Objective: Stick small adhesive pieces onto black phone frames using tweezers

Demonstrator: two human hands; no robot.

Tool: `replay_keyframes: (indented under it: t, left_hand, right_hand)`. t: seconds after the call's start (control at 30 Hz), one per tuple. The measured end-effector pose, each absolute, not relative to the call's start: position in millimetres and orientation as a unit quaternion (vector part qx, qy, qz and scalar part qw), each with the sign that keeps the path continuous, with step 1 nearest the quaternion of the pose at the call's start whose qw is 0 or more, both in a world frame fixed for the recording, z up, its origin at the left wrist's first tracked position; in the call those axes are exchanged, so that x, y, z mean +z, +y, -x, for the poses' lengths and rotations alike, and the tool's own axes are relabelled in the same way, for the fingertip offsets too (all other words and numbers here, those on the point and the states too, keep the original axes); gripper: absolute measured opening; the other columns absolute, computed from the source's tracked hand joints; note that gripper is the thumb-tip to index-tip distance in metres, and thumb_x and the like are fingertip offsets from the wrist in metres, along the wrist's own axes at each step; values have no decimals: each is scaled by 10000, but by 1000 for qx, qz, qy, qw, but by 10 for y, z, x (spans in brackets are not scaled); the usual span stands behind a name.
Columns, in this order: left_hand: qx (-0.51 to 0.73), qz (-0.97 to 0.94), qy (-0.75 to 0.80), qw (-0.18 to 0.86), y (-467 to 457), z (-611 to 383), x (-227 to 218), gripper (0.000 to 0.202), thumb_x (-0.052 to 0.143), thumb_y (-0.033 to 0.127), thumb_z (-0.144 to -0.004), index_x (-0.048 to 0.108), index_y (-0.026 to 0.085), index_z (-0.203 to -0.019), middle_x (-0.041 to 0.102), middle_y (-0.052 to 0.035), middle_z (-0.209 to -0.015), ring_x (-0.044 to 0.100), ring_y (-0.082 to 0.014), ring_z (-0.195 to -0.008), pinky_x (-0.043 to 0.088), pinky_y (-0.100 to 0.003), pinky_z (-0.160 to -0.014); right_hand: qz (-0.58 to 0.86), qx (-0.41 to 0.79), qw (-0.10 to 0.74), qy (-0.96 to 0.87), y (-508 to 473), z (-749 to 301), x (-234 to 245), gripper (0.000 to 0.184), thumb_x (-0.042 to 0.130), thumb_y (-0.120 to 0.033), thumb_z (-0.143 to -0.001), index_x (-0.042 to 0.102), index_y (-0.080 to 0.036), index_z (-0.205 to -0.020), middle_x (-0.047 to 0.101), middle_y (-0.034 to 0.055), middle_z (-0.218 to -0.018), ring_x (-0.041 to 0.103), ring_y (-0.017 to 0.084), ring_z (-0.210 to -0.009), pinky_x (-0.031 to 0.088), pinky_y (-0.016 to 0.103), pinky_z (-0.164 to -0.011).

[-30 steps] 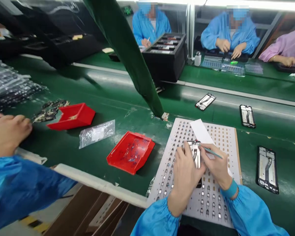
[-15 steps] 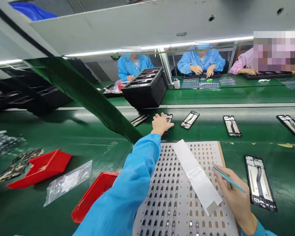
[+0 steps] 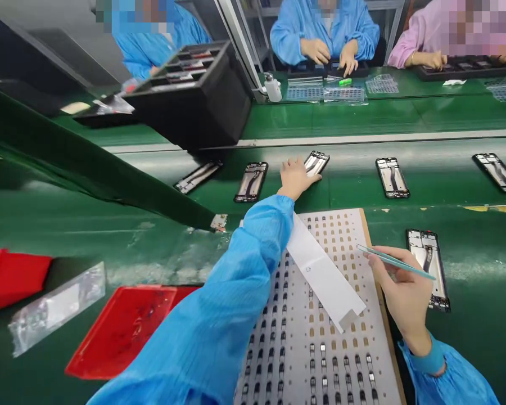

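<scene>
My left hand (image 3: 296,177) reaches out over the far side of the green belt, thumb and fingers apart. It covers the near end of a phone frame (image 3: 317,162); whether it touches the frame I cannot tell. My right hand (image 3: 405,287) pinches light-blue tweezers (image 3: 398,262), tips pointing left above a perforated white board (image 3: 297,337). Small dark metallic parts fill many of the board's slots. Across it lies a white paper strip (image 3: 320,275), partly under my left sleeve. Another phone frame (image 3: 436,264) lies right of the board, partly behind my right hand.
More phone frames (image 3: 251,181) (image 3: 392,177) (image 3: 496,172) lie along the belt. A red tray (image 3: 122,332) and a clear plastic bag (image 3: 61,309) are at left. A green-covered bar (image 3: 96,180) slants across the left. Behind stands a black box (image 3: 206,95); co-workers sit opposite.
My left hand has moved from one phone frame to the neighbouring one on its right. The view has shifted down and to the right. My right hand still holds the tweezers.
</scene>
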State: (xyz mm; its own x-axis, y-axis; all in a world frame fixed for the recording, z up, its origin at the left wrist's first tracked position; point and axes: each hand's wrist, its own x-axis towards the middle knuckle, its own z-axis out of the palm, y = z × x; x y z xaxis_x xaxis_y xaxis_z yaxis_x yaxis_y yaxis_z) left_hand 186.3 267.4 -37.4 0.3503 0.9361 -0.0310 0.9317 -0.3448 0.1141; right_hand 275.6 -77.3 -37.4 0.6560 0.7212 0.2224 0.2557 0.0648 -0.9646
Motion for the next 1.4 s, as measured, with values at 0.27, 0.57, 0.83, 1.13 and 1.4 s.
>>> replay_keyframes:
  t: [0.27, 0.57, 0.83, 1.13, 1.4]
  left_hand:
    - [32, -857, 509, 73, 2384, -1741, 221, 668, 806, 362, -825, 571, 36, -1358, 538, -250, -1433, 531, -423, -1358, 481, -452, -1123]
    - [-26, -996, 88, 5, 999, -349, 411, 656, 629, 0, -820, 585, 198, -1444, 615, -148, -1462, 612, -354, -1360, 513, -516, -1182]
    - [107, -991, 26, 70, 461, -87, -59, 793, 653, -37, -824, 594, 411, -1476, 649, 2, -1497, 574, -245, -1492, 550, -445, -1247]
    - [84, -992, 93, 14, 303, 73, -421, 853, 681, -39, -786, 549, 330, -1544, 509, -44, -1670, 466, -303, -1578, 422, -535, -1338]
    - [168, -954, 247, 26, 193, 133, -232, 882, 589, 23, -831, 383, 213, -1667, 397, -167, -1740, 498, -391, -1533, 517, -557, -1187]
  right_hand:
    - [655, 232, 627, -352, -677, -2848, -373, 186, 865, -391, -927, 806, -243, -1024, 854, 68, -988, 854, 264, -927, 736, 374, -799]
    - [637, 273, 613, -379, -163, -2900, 193, 321, 929, -456, -840, 796, -199, -978, 839, 66, -844, 868, 297, -860, 734, 360, -711]
    - [646, 368, 568, -354, 507, -2980, -409, 377, 927, -488, -768, 766, -178, -910, 853, 103, -838, 864, 277, -848, 724, 370, -818]
    - [667, 352, 535, -380, 476, -2996, -410, 333, 897, -453, -806, 765, -175, -933, 845, 98, -810, 864, 281, -854, 721, 373, -831]
    - [670, 337, 545, -375, 513, -2968, -442, 348, 900, -479, -799, 763, -181, -914, 849, 107, -833, 865, 287, -856, 712, 373, -829]
